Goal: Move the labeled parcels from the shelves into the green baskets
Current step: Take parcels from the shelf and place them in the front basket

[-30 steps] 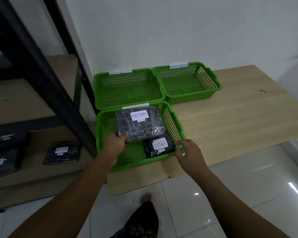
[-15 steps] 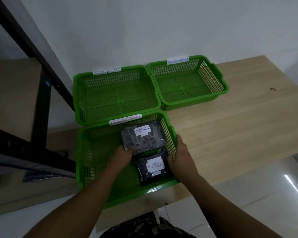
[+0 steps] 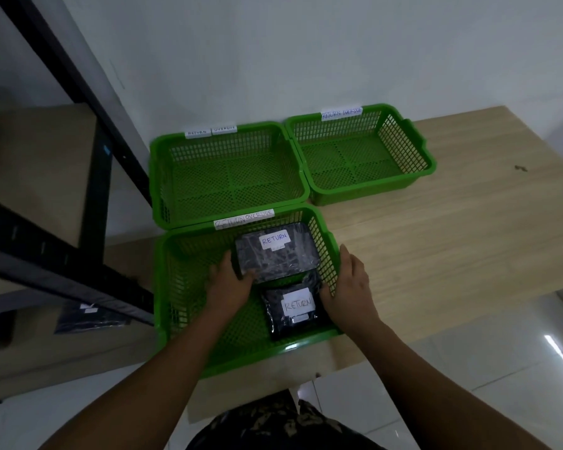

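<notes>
Black film-wrapped "RETURN" parcel [image 3: 275, 253]: probably light, soft, slippery; left hand [image 3: 229, 284] pinches its corner; right hand [image 3: 346, 284] open, holding nothing, on the green mesh basket [image 3: 189, 287].

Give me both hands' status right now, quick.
Left hand: closed on the near-left corner of the upper RETURN parcel.
Right hand: open, resting at the near basket right wall, holding nothing.

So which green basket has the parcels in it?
The nearest basket, the one both hands reach into. It holds two dark parcels marked RETURN. The two baskets behind it show only bare mesh.
</notes>
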